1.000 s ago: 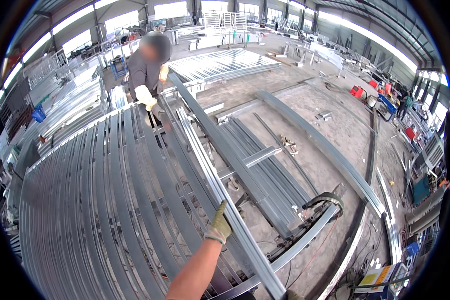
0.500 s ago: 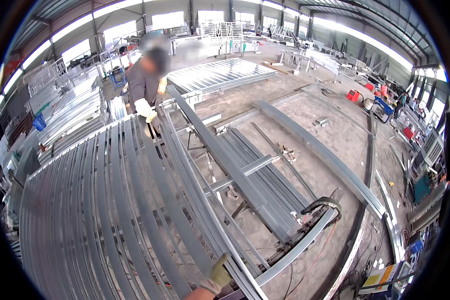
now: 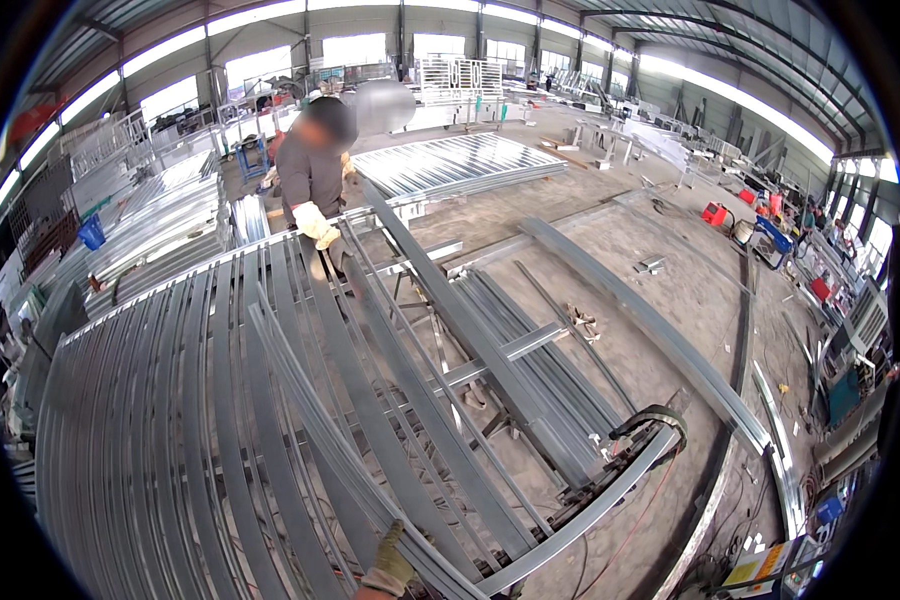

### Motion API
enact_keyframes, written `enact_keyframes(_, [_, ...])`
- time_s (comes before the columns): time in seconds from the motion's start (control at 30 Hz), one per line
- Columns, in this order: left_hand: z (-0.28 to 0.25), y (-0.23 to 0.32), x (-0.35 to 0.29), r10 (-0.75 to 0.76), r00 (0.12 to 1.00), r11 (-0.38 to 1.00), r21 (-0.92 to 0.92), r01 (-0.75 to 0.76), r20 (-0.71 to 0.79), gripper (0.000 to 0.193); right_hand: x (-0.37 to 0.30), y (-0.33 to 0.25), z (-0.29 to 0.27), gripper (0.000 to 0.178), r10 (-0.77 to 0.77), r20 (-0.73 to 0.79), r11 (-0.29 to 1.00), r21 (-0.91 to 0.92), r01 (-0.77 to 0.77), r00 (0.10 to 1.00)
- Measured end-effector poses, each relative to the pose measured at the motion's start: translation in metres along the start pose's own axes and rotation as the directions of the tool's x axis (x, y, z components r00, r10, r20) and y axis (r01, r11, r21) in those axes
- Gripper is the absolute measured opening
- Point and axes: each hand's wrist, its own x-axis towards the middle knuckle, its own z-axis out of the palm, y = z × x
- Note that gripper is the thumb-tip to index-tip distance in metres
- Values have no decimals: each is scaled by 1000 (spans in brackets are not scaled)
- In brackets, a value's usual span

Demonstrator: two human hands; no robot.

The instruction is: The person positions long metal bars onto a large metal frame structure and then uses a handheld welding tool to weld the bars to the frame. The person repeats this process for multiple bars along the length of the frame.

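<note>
Gripped near its close end by my gloved left hand (image 3: 390, 562) is a bundle of long, thin grey metal strips (image 3: 335, 450). The thumb side of the glove presses along the bundle's edge; part of the fingers is hidden. The strips lie slantwise over a wide rack of parallel grey metal slats (image 3: 235, 400), their far ends loose on top of it. My right hand is out of view. Across the rack stands a co-worker (image 3: 312, 170) in a dark top, with a pale glove (image 3: 316, 226) at the rack's far edge.
Right of the rack, a long steel beam (image 3: 480, 345) crosses a stack of grey profiles (image 3: 540, 350). A hose-like dark coil (image 3: 660, 418) sits at a curved rail's end. Another long beam (image 3: 650, 320) lies on the floor. Shiny panels (image 3: 460, 162) are stacked behind.
The bundle of strips has shifted left across the rack, and my left hand has moved left with it. The co-worker's hand is now apart from the bundle's far end.
</note>
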Motion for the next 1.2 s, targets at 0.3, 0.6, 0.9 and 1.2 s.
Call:
enact_keyframes(0.3, [-11,2,-16,115,991,988,-100,-121,-61,55,30,52,36,66,-27,75,997,-71,33,997])
enact_keyframes(0.6, [-37,-10,35,145,989,988,58,-144,-4,56,67,214,56,66,-125,196,984,-100,147,973])
enact_keyframes(0.9, [-51,-12,58,212,973,975,90,-205,-87,50,56,94,-53,68,-137,90,978,-148,149,987])
enact_keyframes(1.2, [-35,-21,55,304,891,953,88,-291,-337,51,94,31,-92,72,23,194,999,41,-31,981])
